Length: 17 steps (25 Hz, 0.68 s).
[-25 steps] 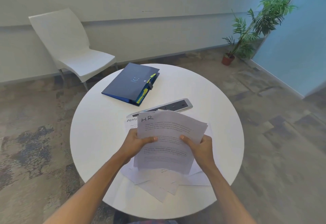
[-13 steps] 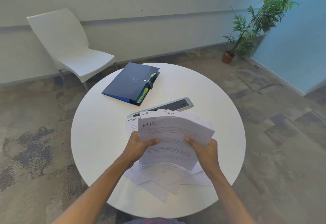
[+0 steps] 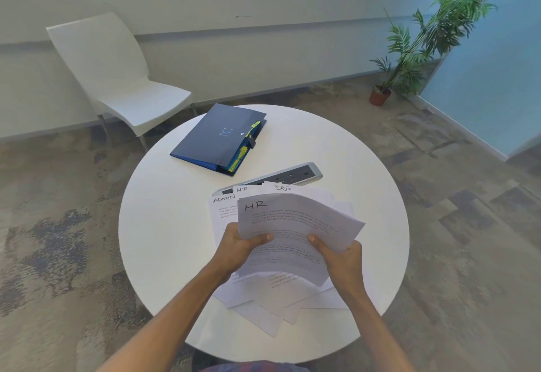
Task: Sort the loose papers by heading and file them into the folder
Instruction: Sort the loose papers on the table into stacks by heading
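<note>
Both hands hold up a small stack of white sheets, the top one headed HR [image 3: 292, 225], above the round white table [image 3: 164, 225]. My left hand [image 3: 240, 247] grips the stack's left edge with the thumb on top. My right hand [image 3: 341, 257] grips the right side, thumb on the page. Under the stack lie more loose papers [image 3: 263, 310], fanned out; one is headed ADMIN [image 3: 224, 210] and other headings peek out behind. A closed dark blue folder [image 3: 219, 137] with yellow tabs lies at the table's far side.
A grey power strip [image 3: 292, 175] lies across the table between the folder and the papers. A white chair [image 3: 117, 79] stands beyond the table at the left. A potted plant [image 3: 415, 49] stands at the back right by a blue wall.
The held stack has risen and tilted a little toward the right, showing more headings on the sheets beneath it. Both hands keep their grip.
</note>
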Motion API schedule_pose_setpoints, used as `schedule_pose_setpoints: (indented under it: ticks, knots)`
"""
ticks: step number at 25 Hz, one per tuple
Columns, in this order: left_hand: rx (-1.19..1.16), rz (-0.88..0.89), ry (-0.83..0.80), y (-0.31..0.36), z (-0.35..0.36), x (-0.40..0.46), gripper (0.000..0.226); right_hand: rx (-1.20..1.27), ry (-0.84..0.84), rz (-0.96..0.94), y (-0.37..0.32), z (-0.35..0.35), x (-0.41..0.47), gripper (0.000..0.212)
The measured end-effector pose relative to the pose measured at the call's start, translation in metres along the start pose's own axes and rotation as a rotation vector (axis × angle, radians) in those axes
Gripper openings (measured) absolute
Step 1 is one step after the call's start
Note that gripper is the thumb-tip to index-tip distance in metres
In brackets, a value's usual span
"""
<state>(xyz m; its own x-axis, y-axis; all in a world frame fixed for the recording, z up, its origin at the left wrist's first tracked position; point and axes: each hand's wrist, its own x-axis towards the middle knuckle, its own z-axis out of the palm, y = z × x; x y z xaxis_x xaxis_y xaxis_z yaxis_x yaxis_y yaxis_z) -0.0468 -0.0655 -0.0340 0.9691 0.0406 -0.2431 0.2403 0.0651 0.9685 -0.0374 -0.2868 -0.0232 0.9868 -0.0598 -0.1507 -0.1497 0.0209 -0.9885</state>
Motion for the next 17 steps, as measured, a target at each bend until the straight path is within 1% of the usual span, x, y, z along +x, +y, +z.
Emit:
schedule_pose_setpoints:
  ticks: [4,6,8,9,12,15,17]
  knots:
    - [0.016,-0.036,-0.015,-0.009,0.002,0.001,0.025,-0.006,-0.005,0.012,0.007,-0.001,0.000,0.019]
    - [0.008,-0.028,0.016,-0.010,0.003,0.002,0.022,-0.011,0.011,0.010,0.009,-0.002,0.002,0.015]
    - [-0.058,-0.028,0.069,-0.007,0.003,0.004,0.019,-0.043,-0.010,0.011,0.012,-0.004,0.004,0.011]
    - [-0.102,-0.045,0.094,-0.005,0.003,0.006,0.019,-0.064,-0.033,0.024,0.014,-0.004,0.005,0.012]
    - [-0.189,-0.175,0.131,-0.007,-0.001,0.020,0.021,-0.137,-0.080,0.083,0.024,-0.004,0.011,0.015]
    - [-0.206,-0.354,0.069,-0.015,-0.007,0.037,0.027,-0.194,-0.068,0.131,0.035,-0.005,0.020,0.014]
    - [-0.224,-0.419,0.044,-0.020,-0.010,0.048,0.028,-0.200,-0.045,0.170,0.041,-0.008,0.027,0.012]
